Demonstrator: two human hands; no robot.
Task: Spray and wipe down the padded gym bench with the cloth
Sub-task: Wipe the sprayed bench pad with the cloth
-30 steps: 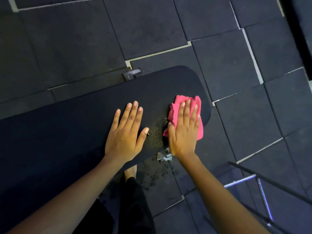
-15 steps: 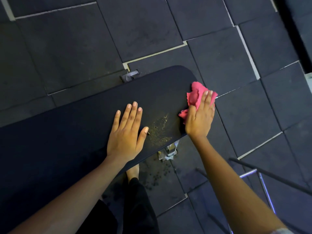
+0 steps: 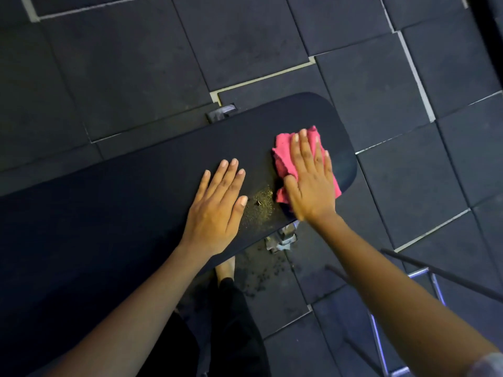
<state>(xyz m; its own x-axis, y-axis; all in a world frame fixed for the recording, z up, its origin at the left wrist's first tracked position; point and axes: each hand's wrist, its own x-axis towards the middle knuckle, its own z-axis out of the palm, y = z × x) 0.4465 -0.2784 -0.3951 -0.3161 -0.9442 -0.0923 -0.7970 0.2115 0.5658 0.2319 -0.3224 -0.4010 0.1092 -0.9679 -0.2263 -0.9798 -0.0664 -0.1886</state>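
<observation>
Pink cloth point(image 3: 282, 151) is lying partly hidden under the right hand point(image 3: 310, 183), which is pressing it flat with straight, close-set fingers near the rounded end of the black padded bench point(image 3: 122, 227), whose other end is being cut off by the frame. The left hand point(image 3: 217, 210) is resting flat on the bench, fingers straight, beside a gritty patch point(image 3: 258, 210) too fine to identify.

Matt bench pad point(image 3: 136, 202), fuzzy cloth point(image 3: 283, 156)
</observation>
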